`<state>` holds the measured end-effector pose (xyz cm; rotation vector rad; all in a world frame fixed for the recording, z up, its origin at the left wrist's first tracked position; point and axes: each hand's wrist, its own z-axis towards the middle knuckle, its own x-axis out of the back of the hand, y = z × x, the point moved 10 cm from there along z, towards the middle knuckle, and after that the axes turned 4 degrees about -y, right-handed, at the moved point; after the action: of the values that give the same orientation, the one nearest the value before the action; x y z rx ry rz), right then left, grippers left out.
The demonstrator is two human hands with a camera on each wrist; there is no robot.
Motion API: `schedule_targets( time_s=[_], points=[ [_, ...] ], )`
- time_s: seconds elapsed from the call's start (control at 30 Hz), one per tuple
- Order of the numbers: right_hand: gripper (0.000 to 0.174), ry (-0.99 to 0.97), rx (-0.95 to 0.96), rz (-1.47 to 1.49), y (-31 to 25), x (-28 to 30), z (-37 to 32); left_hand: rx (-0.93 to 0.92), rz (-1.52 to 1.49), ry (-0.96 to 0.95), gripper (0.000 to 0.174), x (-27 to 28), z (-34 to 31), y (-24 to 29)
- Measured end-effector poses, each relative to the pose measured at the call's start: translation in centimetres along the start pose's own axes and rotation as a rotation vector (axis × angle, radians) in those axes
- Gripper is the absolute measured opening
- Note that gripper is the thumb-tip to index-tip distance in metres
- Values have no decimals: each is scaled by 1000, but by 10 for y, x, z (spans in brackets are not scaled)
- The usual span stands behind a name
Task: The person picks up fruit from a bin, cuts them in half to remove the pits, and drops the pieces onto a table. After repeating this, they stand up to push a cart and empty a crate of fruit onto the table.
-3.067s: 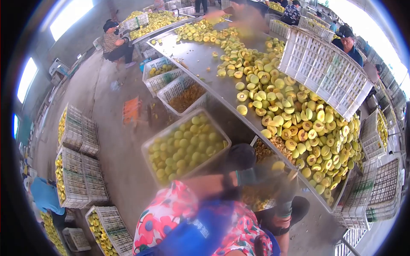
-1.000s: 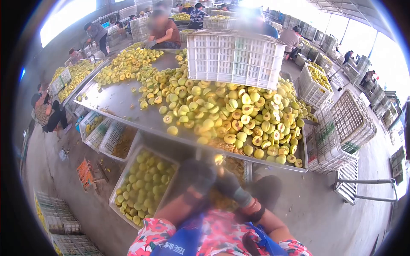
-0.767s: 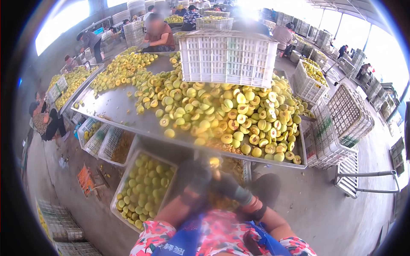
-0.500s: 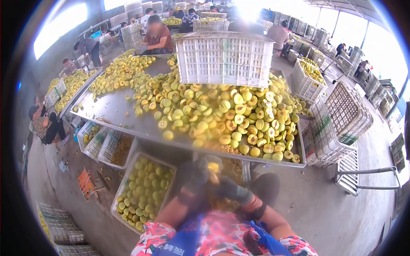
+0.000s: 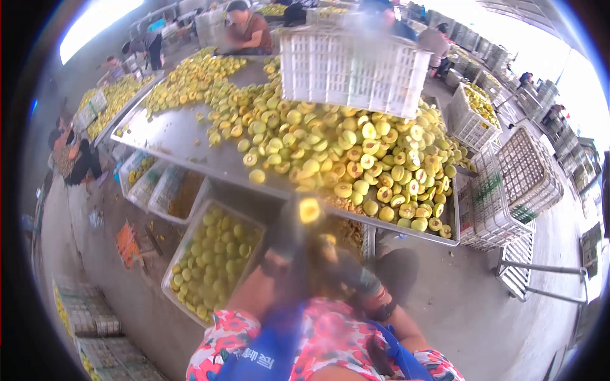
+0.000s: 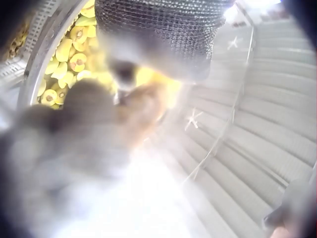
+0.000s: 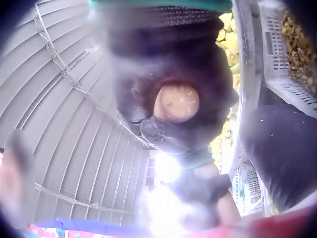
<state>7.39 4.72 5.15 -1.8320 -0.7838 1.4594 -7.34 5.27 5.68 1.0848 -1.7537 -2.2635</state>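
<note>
In the head view my gloved left hand [image 5: 284, 228] holds a yellow peach half [image 5: 309, 210] near the steel table's front edge. My right hand [image 5: 346, 270], gloved in dark material, is lower and to the right. A pale, round-ended wooden handle [image 7: 181, 103] shows in its curled fingers in the right wrist view; the rest of that tool is hidden. In the left wrist view, yellow flesh shows below the left glove [image 6: 158, 39], and the rest is blurred. Halved peaches [image 5: 375, 159] are heaped on the table [image 5: 190, 143] ahead of both hands.
A white crate [image 5: 352, 70] is tipped over the heap. Whole peaches fill a crate [image 5: 170, 279] at the lower left. Brown scraps lie in a crate [image 7: 275, 54] under the table edge. Stacked crates [image 5: 502, 184] and a trolley [image 5: 546, 270] stand right; a person [image 5: 251, 32] sits opposite.
Half a second ago the hands were together around the fruit. Now the left hand has moved up toward the table with the peach half, apart from the right hand. The head view has shifted.
</note>
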Motion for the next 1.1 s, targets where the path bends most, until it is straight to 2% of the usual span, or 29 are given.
schedule_targets(
  time_s=[0.07,0.1,0.17,0.2,0.23,0.27,0.3,0.33,0.37,0.4,0.43,0.5,0.53,0.6,0.77,0.87,0.97,1.0,1.07,1.1],
  points=[
    [36,88,47,-161,51,83,22,-263,425,64,34,12,-2,35],
    [29,110,51,-232,73,112,29,-316,422,78,33,25,-3,40],
    [18,182,35,-379,94,150,32,-297,210,151,30,69,-6,28],
    [13,220,21,-401,104,168,33,-262,-7,193,30,96,-4,16],
    [12,390,-103,-214,118,191,29,-298,-10,233,30,122,-7,17],
    [11,514,-190,-200,110,177,24,-298,10,284,31,151,-15,17],
    [9,445,-91,-374,110,194,29,-296,30,335,33,179,-23,17],
    [8,494,-155,-294,101,167,27,-244,65,394,35,206,-36,13],
    [7,513,-173,-325,105,171,26,-193,108,493,30,225,-56,19],
    [7,532,-177,-359,104,177,28,-201,325,621,31,261,-71,19],
    [7,530,-202,-358,109,175,28,-282,598,671,33,305,-86,10],
    [8,536,-238,-356,114,173,30,-165,810,859,36,364,-129,-7],
    [8,504,-244,-388,119,173,32,27,738,1005,37,392,-157,-16],
    [8,440,-255,-446,129,177,36,209,992,1169,49,430,-207,-17],
    [9,427,-304,-525,142,168,41,431,1225,1461,55,518,-328,-34],
    [10,416,-294,-538,148,168,44,515,1491,1526,57,555,-373,-15],
    [11,435,-319,-497,153,165,45,797,1322,1561,60,576,-402,3],
    [11,434,-331,-516,153,163,44,785,1361,1558,62,589,-408,1],
    [11,438,-332,-543,155,167,43,749,1440,1544,64,615,-413,-1],
    [11,444,-325,-553,158,176,40,862,1439,1406,75,627,-410,-14]
  ],
)
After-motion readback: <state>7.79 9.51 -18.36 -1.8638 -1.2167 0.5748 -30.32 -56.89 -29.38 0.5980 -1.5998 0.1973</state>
